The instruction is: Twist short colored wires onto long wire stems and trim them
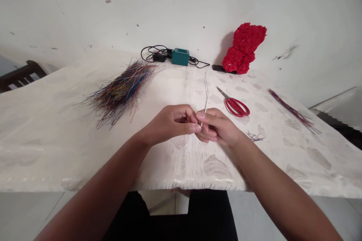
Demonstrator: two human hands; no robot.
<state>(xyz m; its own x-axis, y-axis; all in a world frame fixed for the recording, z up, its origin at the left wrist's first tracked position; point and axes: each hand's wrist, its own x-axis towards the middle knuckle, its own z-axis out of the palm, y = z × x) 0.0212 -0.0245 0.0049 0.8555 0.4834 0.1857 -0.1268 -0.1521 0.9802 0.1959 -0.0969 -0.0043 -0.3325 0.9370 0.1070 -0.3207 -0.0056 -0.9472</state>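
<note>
A pair of thin wires [206, 96] rises from between my hands, pale where they are gripped and dark and curved towards the far tips. My right hand [220, 125] pinches them between thumb and fingers. At their lower end, my left hand [174, 120] is closed, its thumb and fingertips against the wires and touching my right hand. Both hands are just above the table, near its middle. To the right of my right hand lie red-handled scissors [236, 107], blades pointing away to the left.
A large heap of multicoloured wires [121, 86] lies at left. At the back are a teal box [180, 57] with black cables, a red fluffy object [245, 47] and a dark flat object [219, 68]. Wire scraps [255, 136] and a thin wire bundle [291, 109] lie at right.
</note>
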